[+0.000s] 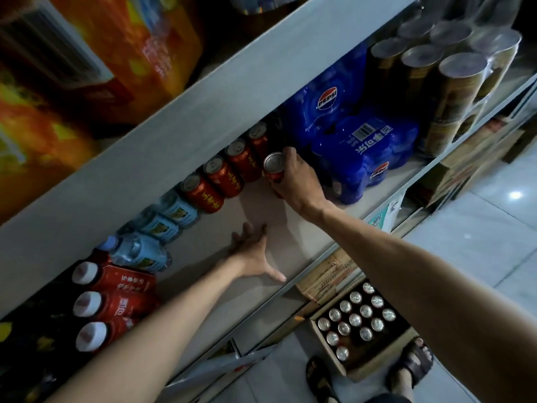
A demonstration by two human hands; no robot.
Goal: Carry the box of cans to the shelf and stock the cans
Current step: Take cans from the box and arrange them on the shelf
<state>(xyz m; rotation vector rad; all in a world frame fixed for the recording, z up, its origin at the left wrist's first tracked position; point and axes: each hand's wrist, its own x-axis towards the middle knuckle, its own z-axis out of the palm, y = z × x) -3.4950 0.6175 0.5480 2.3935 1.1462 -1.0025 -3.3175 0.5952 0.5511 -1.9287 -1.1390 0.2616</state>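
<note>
Red and gold, with a silver pull-tab lid, the aluminium drink can (pixel 274 167) sits just right of the frame's centre, wrapped by the right hand (pixel 296 181); the fingers curl round its side and are clamped on it, the thumb on the near face. It hangs low over the pale grey shelf board (pixel 290 228), at the head of a second line just in front of the row of matching red cans (pixel 226 173) that runs diagonally from centre toward upper right along the back. Just right of the held can stands a blue shrink-wrapped pack of cola bottles (pixel 348 146).

The left hand (pixel 255 254), below centre, lies flat on the bare board, fingers spread apart and holding nothing, apparently as a brace.

At lower right, on the tiled floor between the person's sandalled feet, the open brown cardboard box (pixel 343 370) holds many silver-topped cans, with some gaps, so the stocking looks early on.

To do this step well, the can should probably be set down upright, base flat, snug against the back row and beside the blue pack, so that the next cans can line up leftward across the empty stretch. The grip should loosen only once the base is fully seated, and the wrist should clear the neighbours' lids without knocking them over.
</note>
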